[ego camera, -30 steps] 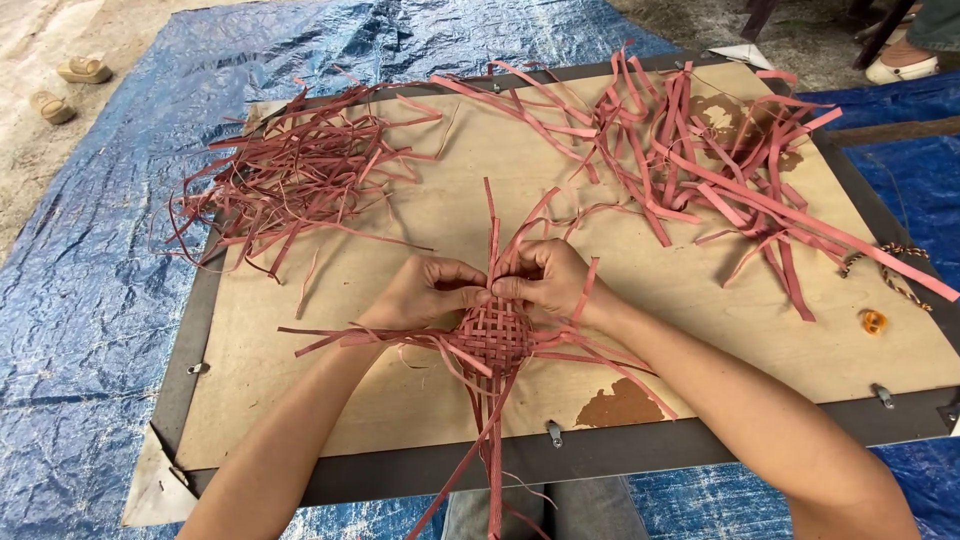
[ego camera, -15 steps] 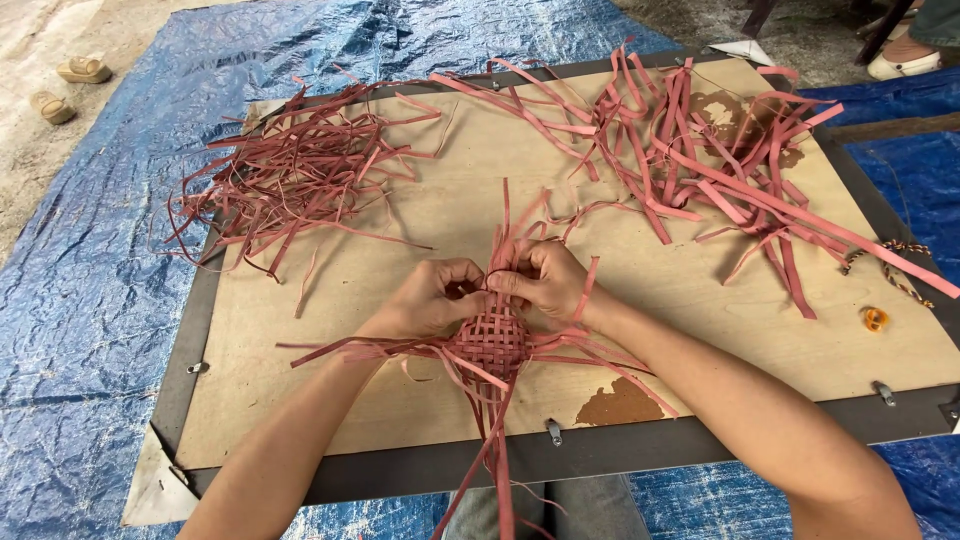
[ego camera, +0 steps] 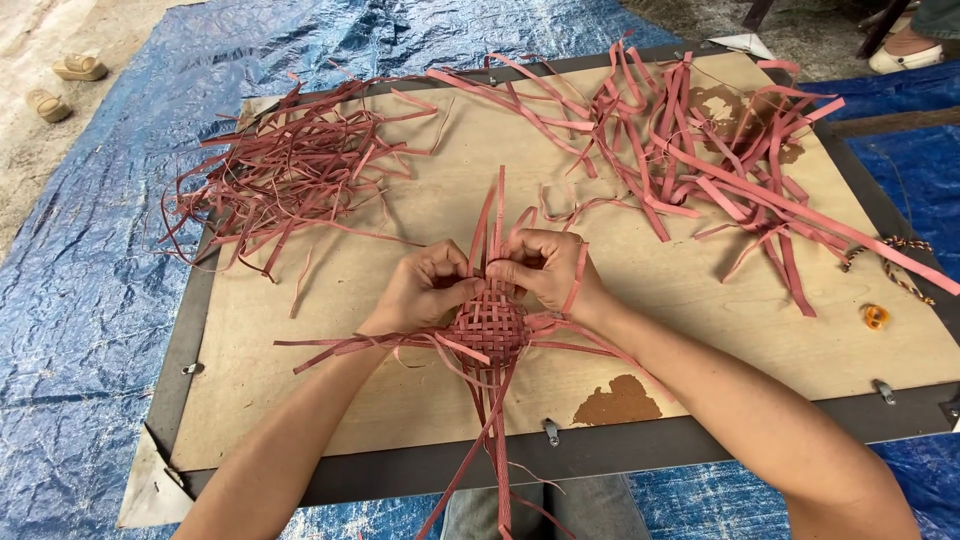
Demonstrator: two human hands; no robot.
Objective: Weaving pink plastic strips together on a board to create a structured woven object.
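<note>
1. Hands meet at the centre of the frame: the left hand (ego camera: 425,290) and the right hand (ego camera: 545,268) press together over the upper edge of a small woven patch (ego camera: 487,328) of reddish-pink strips.
2. Left-hand fingers are curled shut, pinching strips at the patch's upper left edge; the thumb points toward the other hand.
3. Right-hand fingers are likewise bent closed around strips at the patch's top, and one strip loops over the back of that hand near the wrist.
4. Several upright strips (ego camera: 492,215) rise from between the two hands toward the top of the frame; other loose ends trail left, right and down past the lower edge of the board.
5. Everything lies on a flat plywood board (ego camera: 350,400) with a dark frame, filling most of the picture.
6. A tangled pile of thin strips (ego camera: 290,175) sits in the upper left of the board; a pile of wider strips (ego camera: 700,150) sits in the upper right.
7. Blue tarpaulin (ego camera: 80,330) lies under the board, and a pair of sandals (ego camera: 62,85) rests on bare ground at far upper left.
</note>
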